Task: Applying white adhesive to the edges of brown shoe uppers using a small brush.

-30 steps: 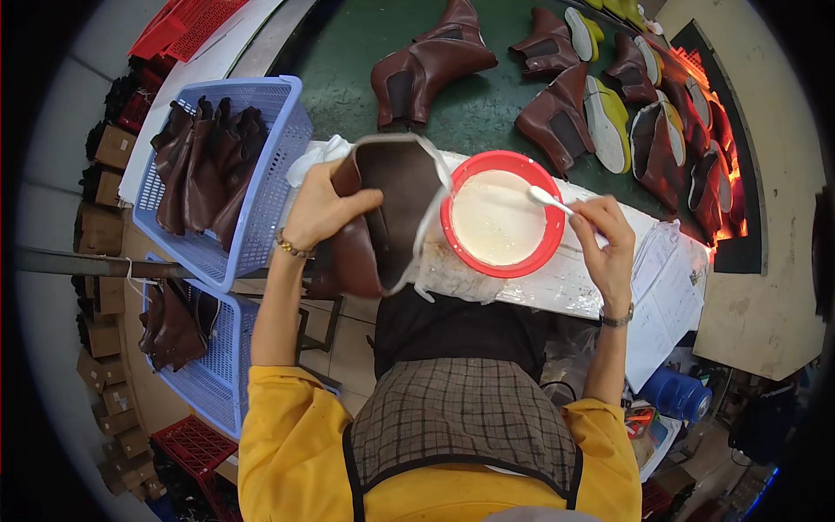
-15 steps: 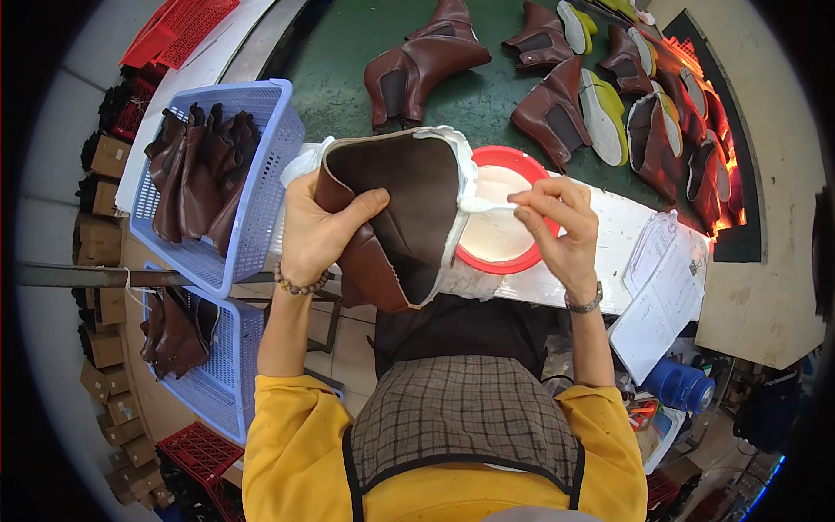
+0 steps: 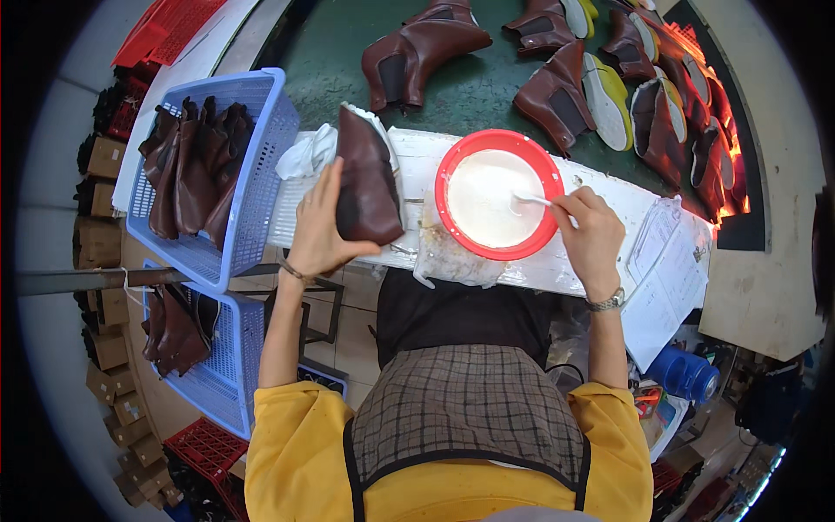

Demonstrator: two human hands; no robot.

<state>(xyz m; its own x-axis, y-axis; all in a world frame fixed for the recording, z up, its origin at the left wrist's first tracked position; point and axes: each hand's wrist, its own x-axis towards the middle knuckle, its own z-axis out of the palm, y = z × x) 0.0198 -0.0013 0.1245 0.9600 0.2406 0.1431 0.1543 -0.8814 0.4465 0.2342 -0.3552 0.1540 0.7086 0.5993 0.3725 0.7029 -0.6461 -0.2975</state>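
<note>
My left hand grips a brown leather boot upper from its left side, thumb below it. White paste lines the upper's top and right edge. Between the fingers of my right hand is a slim white-coated brush, its tip in the white paste inside a red bowl. The bowl stands on a white bench to the right of the upper. A crumpled white cloth lies beside my left hand.
Blue baskets with brown uppers stand at left, one above the other. More boot uppers and yellow-green soles lie on the green table. Papers hang over the bench's right end, above a blue jug.
The boot upper has turned in my left hand and moved left, away from the bowl. My right hand has brought the brush from the upper's edge into the paste.
</note>
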